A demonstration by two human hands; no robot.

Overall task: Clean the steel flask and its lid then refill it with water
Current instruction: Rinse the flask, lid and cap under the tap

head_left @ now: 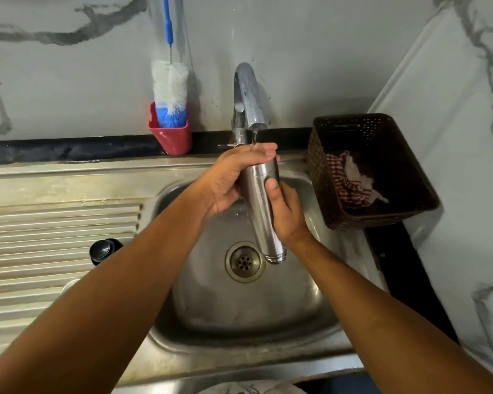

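Observation:
I hold the steel flask (261,206) upside down over the sink basin (305,305), its threaded mouth pointing down near the drain (244,261). My left hand (234,177) wraps over the flask's base at the top, right under the tap (246,98). A thin stream of water falls from the spout onto that hand and the flask. My right hand (286,211) grips the flask's body from the right side. The dark lid (103,250) lies apart on the ribbed draining board at the left.
A blue-and-white bottle brush (170,89) stands in a red holder (171,137) left of the tap. A dark woven basket (393,155) with a red checked cloth (350,183) sits right of the sink. Marble walls close the back and right.

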